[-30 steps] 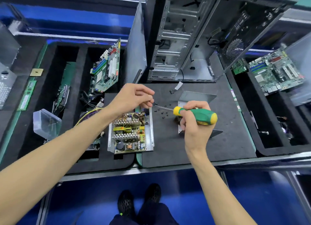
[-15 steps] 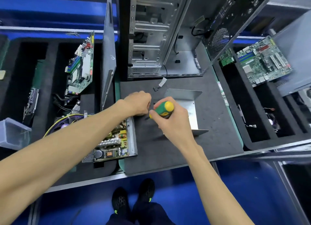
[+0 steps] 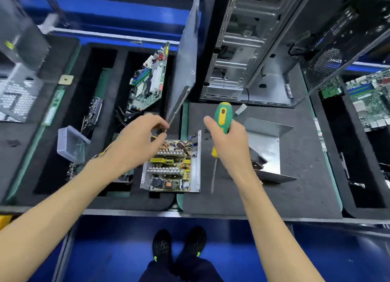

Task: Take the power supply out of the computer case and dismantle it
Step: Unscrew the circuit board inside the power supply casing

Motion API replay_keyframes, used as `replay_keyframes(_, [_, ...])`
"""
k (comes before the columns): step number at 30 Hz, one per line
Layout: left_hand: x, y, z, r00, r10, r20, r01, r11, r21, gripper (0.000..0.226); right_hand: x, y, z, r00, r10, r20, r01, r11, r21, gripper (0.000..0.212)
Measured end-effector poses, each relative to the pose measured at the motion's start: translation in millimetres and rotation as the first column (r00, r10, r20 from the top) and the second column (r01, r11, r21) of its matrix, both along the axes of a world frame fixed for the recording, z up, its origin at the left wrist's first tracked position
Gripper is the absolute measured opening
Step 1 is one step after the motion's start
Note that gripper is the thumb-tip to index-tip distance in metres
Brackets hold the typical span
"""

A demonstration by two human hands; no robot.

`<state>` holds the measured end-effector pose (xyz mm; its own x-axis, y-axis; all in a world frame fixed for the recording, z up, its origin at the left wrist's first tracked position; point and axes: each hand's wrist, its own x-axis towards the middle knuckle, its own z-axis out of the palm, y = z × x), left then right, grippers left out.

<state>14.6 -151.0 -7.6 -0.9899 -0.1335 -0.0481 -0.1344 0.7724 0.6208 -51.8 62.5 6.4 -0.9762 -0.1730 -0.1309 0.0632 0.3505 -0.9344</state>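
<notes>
Head view: right hand [image 3: 229, 142] grips screwdriver [image 3: 222, 121] upright; left hand [image 3: 137, 142] fingers loosely curled, empty

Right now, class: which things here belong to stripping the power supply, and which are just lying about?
In the job:
power supply
screwdriver, in right hand
metal cover
loose screws
left hand

Lying about:
plastic box
motherboard
RAM stick

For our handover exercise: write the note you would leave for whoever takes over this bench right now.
Right hand grips the green-and-yellow screwdriver, shaft pointing down. Left hand hovers at the opened power supply, fingertips pinched; whether it holds anything is unclear. Done: the supply is out of the computer case, its metal cover off, loose screws on the mat. Left: free the circuit board.
</notes>
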Motion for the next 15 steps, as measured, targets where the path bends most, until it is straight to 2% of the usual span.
replay_keyframes(2, [17.6, -9.5, -13.2, 0.988, 0.136, 0.080, -0.135, 0.991, -0.013, 0.033, 4.4, -8.7, -6.6, 0.991, 0.133, -0.007, -0.126, 0.955, 0.268, 0.048])
replay_keyframes(4, [26.5, -10.8, -26.6, 0.965, 0.200, 0.168, -0.202, 0.979, -0.011, 0.053, 11.4, -16.7, -16.5, 0.975, 0.221, 0.027, -0.204, 0.840, 0.502, 0.041])
replay_keyframes(5, [28.8, -9.1, -32.3, 0.961, 0.220, 0.167, -0.222, 0.975, -0.007, 0.059, 15.2, -19.4, -21.6, 0.969, 0.237, 0.070, -0.234, 0.792, 0.564, 0.036])
replay_keyframes(7, [31.6, -4.9, -41.6, 0.960, 0.263, 0.096, -0.260, 0.965, -0.045, 0.064, 21.5, -21.1, -30.8, 0.956, 0.249, 0.155, -0.291, 0.733, 0.615, 0.028])
replay_keyframes(11, [34.0, -7.7, -56.5, 0.967, 0.251, -0.046, -0.247, 0.877, -0.411, 0.068, 27.4, -14.9, -40.2, 0.966, 0.219, 0.136, -0.254, 0.727, 0.638, 0.031])
replay_keyframes(13, [30.7, -14.4, -58.0, 0.975, 0.211, -0.065, -0.216, 0.860, -0.462, 0.065, 28.3, -11.7, -40.7, 0.972, 0.186, 0.146, -0.236, 0.747, 0.621, 0.037])
replay_keyframes(15, [24.5, -22.5, -54.3, 0.987, 0.159, 0.007, -0.137, 0.872, -0.469, 0.060, 28.4, -10.4, -39.4, 0.970, 0.171, 0.174, -0.243, 0.757, 0.607, 0.036])
